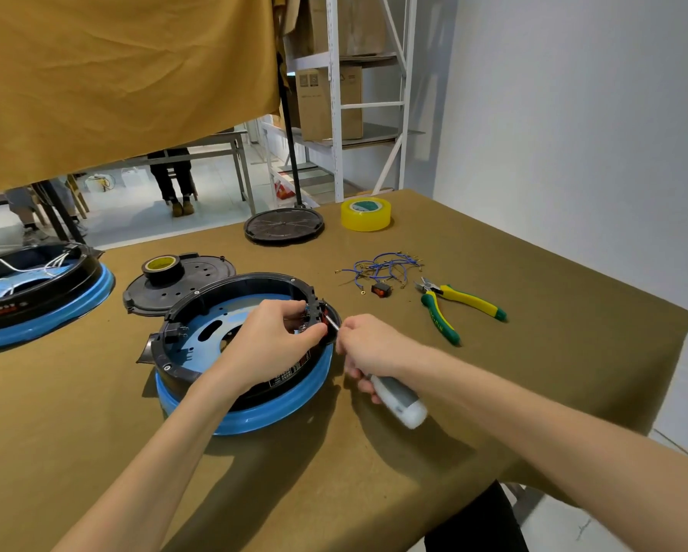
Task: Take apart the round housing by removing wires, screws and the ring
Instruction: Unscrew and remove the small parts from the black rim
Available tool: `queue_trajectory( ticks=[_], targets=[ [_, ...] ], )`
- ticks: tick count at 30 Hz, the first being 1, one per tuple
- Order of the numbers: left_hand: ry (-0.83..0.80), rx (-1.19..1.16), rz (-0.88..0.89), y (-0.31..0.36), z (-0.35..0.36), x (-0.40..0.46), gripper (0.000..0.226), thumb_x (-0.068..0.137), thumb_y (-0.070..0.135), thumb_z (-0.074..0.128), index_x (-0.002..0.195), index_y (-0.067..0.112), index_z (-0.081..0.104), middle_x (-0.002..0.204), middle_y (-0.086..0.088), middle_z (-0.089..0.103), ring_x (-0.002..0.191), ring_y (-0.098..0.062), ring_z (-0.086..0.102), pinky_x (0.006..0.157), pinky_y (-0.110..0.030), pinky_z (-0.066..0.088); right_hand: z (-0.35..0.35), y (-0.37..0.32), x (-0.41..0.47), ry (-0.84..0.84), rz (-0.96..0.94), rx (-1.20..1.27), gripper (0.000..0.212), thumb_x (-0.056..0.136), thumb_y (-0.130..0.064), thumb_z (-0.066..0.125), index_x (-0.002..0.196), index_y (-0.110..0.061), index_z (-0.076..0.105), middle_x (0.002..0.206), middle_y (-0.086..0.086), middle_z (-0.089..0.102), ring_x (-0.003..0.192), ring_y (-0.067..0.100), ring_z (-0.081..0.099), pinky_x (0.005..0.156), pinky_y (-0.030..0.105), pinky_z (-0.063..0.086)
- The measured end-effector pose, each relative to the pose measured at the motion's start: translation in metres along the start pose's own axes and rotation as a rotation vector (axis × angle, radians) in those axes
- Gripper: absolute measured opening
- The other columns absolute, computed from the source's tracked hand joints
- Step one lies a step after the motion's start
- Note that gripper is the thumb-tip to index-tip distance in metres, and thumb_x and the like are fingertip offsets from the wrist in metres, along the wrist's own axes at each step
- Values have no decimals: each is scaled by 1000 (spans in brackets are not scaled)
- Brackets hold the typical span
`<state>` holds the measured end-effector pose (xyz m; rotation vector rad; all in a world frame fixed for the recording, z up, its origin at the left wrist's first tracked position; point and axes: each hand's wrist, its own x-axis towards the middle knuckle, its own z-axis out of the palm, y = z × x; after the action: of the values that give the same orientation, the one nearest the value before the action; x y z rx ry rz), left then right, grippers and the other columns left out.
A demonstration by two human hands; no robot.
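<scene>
Gripping a grey-and-white screwdriver [398, 398], the right hand [368, 346] has its fingers curled round the handle, tip poked at a red part on the round housing [242, 352] rim. That housing sits near the table's [374, 472] front edge, black shell on a blue ring [278, 412]; its label text is too small to read. Left hand [272, 340] reaches inside, fingertips pinching at the same rim spot. Further back: green-yellow pliers [457, 308], lettering unreadable, loose blue wires [382, 268], a red switch [381, 289], then black tape [163, 266] on a lid [211, 272] and yellow tape [366, 214].
</scene>
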<state>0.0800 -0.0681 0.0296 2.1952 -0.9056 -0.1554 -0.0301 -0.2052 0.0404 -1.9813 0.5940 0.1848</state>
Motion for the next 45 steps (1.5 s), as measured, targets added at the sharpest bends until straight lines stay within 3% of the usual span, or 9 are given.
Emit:
queue_trajectory(
  ticks=[6, 13, 22, 28, 33, 38, 40, 43, 45],
  targets=[
    [27, 32, -6, 0, 0, 1, 66, 95, 36, 71, 151, 9, 48, 150, -5, 56, 134, -18, 57, 109, -33, 45, 41, -1, 1, 116, -74, -2, 9, 107, -12, 38, 113, -5, 41, 80, 11, 53, 44, 15, 56, 41, 28, 49],
    [-3, -3, -8, 1, -4, -2, 67, 94, 38, 72, 151, 11, 49, 151, -2, 56, 134, -16, 57, 106, -30, 44, 30, 1, 0, 104, 278, 335, 56, 106, -52, 33, 140, -10, 45, 68, 3, 51, 34, 12, 43, 37, 15, 41],
    [13, 4, -48, 3, -1, -1, 64, 94, 36, 72, 149, 11, 51, 149, -3, 57, 134, -18, 56, 110, -36, 45, 54, -14, -2, 109, 247, 540, 40, 107, -44, 36, 132, -13, 38, 91, 9, 54, 50, 14, 48, 44, 24, 45],
    [42, -59, -192, 8, -2, 7, 57, 86, 61, 70, 127, 20, 63, 108, 10, 66, 100, -10, 60, 70, -20, 42, 26, 11, -11, 100, 228, 330, 50, 107, -41, 34, 139, -4, 42, 66, 5, 53, 31, 11, 45, 38, 17, 44],
    [122, 165, -165, 25, 11, 18, 46, 90, 51, 70, 77, 13, 49, 63, -1, 50, 58, -16, 48, 50, -26, 33, -11, 33, -6, 353, -80, -171, 17, 102, -13, 44, 118, -15, 37, 95, 8, 59, 71, 18, 58, 56, 34, 54],
    [167, 297, -62, 25, 7, 10, 35, 89, 39, 71, 79, 7, 63, 66, -5, 64, 64, -23, 62, 52, -37, 52, -19, 39, 14, 558, -157, -635, 16, 95, -11, 57, 101, -16, 43, 96, 4, 52, 77, 18, 53, 52, 26, 33],
    [104, 301, 14, 23, 1, 5, 30, 88, 39, 72, 88, 9, 72, 76, -7, 73, 72, -24, 70, 63, -45, 62, -16, 38, 23, 561, -190, -714, 22, 96, -15, 59, 115, -13, 47, 103, 7, 58, 88, 22, 59, 62, 29, 45],
    [-28, 208, 109, 16, -9, -2, 18, 88, 40, 74, 94, 22, 74, 82, 8, 74, 77, -9, 71, 72, -38, 63, -19, 34, 31, 601, -339, -699, 31, 101, -26, 55, 129, -13, 54, 119, 6, 59, 108, 21, 58, 90, 35, 52],
    [-83, 132, 158, 9, -14, -6, 15, 90, 40, 73, 98, 27, 75, 87, 17, 73, 79, -1, 71, 74, -29, 62, -20, 28, 30, 546, -528, -490, 25, 102, -30, 55, 121, -18, 63, 112, -4, 60, 102, 9, 58, 87, 28, 49]
  ],
)
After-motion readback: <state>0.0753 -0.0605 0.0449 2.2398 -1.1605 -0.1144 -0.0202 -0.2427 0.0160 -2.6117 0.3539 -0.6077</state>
